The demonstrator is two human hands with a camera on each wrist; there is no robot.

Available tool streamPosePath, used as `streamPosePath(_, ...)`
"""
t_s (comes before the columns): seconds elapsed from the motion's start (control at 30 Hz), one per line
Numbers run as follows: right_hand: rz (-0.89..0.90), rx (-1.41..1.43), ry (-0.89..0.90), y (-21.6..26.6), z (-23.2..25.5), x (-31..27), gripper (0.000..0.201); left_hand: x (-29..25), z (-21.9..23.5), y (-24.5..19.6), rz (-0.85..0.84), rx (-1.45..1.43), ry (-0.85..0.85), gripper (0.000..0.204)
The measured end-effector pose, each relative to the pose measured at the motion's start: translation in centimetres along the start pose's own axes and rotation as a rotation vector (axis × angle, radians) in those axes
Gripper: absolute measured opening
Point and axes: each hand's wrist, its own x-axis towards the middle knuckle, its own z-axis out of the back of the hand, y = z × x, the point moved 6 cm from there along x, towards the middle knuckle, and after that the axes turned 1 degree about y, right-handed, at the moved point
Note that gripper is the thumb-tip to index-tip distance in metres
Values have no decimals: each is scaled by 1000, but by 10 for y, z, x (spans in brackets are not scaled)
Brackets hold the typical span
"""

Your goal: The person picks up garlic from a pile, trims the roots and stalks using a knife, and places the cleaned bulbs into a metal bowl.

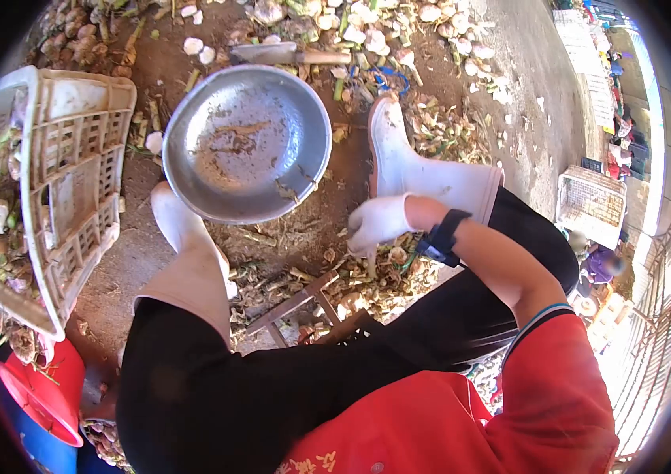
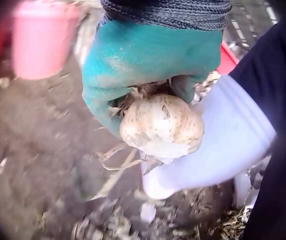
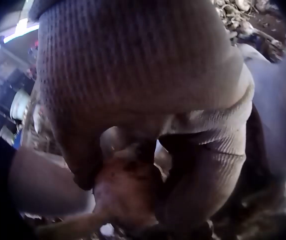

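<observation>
We are holding a garlic bulb (image 2: 162, 125) in our left hand (image 2: 148, 65), the teal-gloved fingers curling round its top while its dry roots and skin trail below, just beside our white boot (image 2: 223, 145). That hand is working low on our left, out of the head view. Our right hand (image 1: 379, 223), in a white knit glove, is reaching down between our knees into the peelings (image 1: 367, 284) and is closing thumb and fingers on a brownish bulb (image 3: 128, 192); the wrist view is blurred, so we are not certain the pinch is firm. To do this well, we are judging that each bulb needs a steady hold near its neck, so the loose skin falls away freely. The metal basin (image 1: 246, 142) is sitting ahead between our boots, nearly bare.
</observation>
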Motion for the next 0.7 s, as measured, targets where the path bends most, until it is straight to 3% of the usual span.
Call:
streamPosePath(0.13, 379, 443, -200, 55, 50, -47, 36, 12, 65, -68, -145, -141, -121, 62)
streamPosePath(0.23, 464, 325, -535, 78, 85, -68, 37, 41, 87, -141, -560, 11, -175, 65)
streamPosePath(0.27, 518, 310, -640, 80, 92, -70, 37, 34, 83, -213, -460, -390, -72, 64)
streamPosePath(0.3, 520, 309, -644, 74, 93, -63, 37, 38, 82, -241, -648, -88, -171, 63)
streamPosePath(0.33, 485, 278, -674, 64, 95, -55, 37, 50, 75, -263, -572, -302, -94, 66)
streamPosePath(0.37, 367, 260, -718, 55, 97, -53, 36, 64, 74, -277, -764, -60, -127, 64)
streamPosePath(0.4, 247, 245, -752, 47, 98, -51, 35, 81, 65, -273, -538, -489, 76, 67)
streamPosePath(0.47, 220, -9, -919, 15, 107, -28, 31, 90, 71, -298, -806, 248, -237, 71)
streamPosePath(0.53, 229, -13, -1013, -10, 122, -20, 27, 124, 72, -271, -678, 176, -356, 79)
streamPosePath(0.57, 185, -5, -1061, -11, 131, -28, 28, 121, 75, -274, -538, 246, -466, 77)
streamPosePath(0.6, 95, 35, -1099, -9, 142, -40, 31, 129, 75, -268, -533, 248, -475, 77)
streamPosePath(0.7, 87, 31, -1149, -11, 183, -34, 32, 163, 77, -238, -359, 173, -560, 64)
